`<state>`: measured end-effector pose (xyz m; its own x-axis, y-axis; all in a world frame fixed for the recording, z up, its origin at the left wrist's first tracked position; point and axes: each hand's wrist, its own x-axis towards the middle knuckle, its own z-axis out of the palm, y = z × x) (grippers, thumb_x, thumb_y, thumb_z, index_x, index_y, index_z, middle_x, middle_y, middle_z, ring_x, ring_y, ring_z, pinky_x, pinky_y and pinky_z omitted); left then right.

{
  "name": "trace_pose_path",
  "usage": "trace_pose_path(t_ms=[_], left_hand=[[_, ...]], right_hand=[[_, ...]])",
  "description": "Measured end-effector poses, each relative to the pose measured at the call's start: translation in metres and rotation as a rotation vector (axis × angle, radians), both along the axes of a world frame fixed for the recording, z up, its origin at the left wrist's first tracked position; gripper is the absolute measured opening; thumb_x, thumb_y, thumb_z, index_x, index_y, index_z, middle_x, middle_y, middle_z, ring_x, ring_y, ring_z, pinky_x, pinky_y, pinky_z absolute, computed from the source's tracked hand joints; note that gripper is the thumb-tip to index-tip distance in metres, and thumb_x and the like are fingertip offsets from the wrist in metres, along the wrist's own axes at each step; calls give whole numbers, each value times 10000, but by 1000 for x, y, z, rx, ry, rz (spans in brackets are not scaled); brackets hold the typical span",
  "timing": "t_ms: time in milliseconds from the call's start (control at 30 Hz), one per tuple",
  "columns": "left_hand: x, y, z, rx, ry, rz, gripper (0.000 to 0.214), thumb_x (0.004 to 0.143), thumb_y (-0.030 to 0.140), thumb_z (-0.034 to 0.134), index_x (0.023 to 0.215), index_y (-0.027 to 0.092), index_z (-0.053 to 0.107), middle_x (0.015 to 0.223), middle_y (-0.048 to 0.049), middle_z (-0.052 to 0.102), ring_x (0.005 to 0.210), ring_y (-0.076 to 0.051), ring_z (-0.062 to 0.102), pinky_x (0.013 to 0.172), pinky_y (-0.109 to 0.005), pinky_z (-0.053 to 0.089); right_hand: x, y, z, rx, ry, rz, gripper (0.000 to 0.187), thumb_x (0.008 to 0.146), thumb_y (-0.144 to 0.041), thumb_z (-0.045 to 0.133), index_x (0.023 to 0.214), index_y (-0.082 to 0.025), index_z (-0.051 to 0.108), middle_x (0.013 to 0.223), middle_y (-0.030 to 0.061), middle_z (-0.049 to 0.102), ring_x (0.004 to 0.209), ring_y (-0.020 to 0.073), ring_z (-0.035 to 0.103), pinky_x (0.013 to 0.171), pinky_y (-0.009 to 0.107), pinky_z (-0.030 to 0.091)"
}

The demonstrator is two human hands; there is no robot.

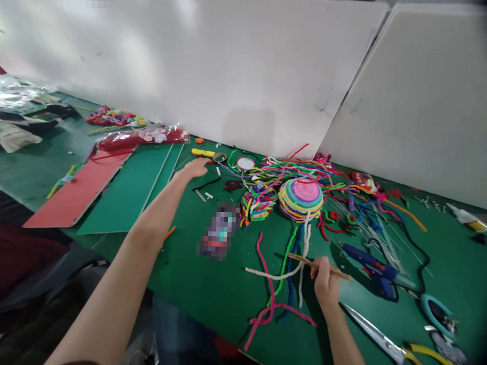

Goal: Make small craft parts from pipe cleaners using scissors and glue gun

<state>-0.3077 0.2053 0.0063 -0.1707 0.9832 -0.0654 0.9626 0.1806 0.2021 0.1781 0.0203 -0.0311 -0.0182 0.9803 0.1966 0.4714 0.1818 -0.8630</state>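
Observation:
My left hand [195,168] reaches far across the green table, its fingers stretched out just in front of a yellow utility knife [203,153] and a roll of dark tape [219,157]; I see nothing in it. Closer to me, my right hand [327,284] is closed on a brown pipe cleaner [299,257], which sticks out on both sides. Below it and to the left lie loose pipe cleaners: a white one [264,274], a green one [287,258] and pink ones [269,306]. A striped dome of coiled pipe cleaners [302,194] stands behind them.
A blue glue gun [370,261], scissors [378,331] and teal-handled pliers [436,314] lie at the right. A phone-like object [220,232], blurred out, lies mid-table. Red board [79,195] and green board [123,194] are at left. White panels [191,69] stand along the back.

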Motion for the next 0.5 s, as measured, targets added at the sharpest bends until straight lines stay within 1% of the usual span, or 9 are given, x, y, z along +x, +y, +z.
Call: trace_pose_path(t_ms=[100,167,233,300,367,433,467,500], left_hand=[[23,-18,12,97,-41,17,378,676,146,513,1032,136,640,1107,-109,646,995,-236,607,905,-331,456],[44,-37,22,173,-78,18,301,700,210,564,974,107,632,1045,-132,653,888,-224,630,822,-322,485],[70,-61,33,214,-134,-18,270,682,270,638,909,125,626,910,-88,678,794,-185,638,734,-270,494],[100,-89,41,233,-213,-79,191,718,323,631,819,161,625,746,-19,674,679,-137,635,655,-224,484],[134,-116,48,246,-409,-179,185,766,345,593,745,164,628,630,3,645,520,-112,592,563,-219,454],[169,-138,50,278,-485,-247,192,786,346,578,733,167,622,634,9,642,446,-89,540,508,-211,418],[186,-147,50,276,-497,-300,178,809,328,552,767,171,624,671,7,652,448,-84,534,513,-211,414],[202,-153,50,280,-490,-381,174,840,295,506,810,175,628,729,-1,660,474,-82,542,541,-216,421]], right_hand=[[-3,0,4,15,-7,-20,551,944,-434,246,471,-200,404,436,-6,431,437,113,427,484,265,329],[-5,1,6,26,-3,-31,556,941,-448,243,470,-200,405,428,-9,428,431,112,427,484,262,330],[-7,2,9,35,14,-43,561,937,-462,244,467,-201,404,420,-10,427,427,111,429,484,261,335],[-8,3,10,48,35,-47,567,933,-477,248,463,-202,401,410,-11,424,422,110,431,485,259,340],[-9,2,11,59,46,-35,573,929,-492,251,460,-201,406,407,-10,429,421,109,436,487,256,346],[-9,1,12,68,49,-18,578,926,-499,256,459,-200,417,405,-9,435,423,109,440,489,255,350],[-9,-1,13,71,50,-10,579,926,-499,259,459,-199,422,407,-8,439,427,109,444,491,255,352],[-9,-2,14,74,54,-3,580,926,-498,259,457,-199,425,409,-7,442,432,109,448,494,255,353]])
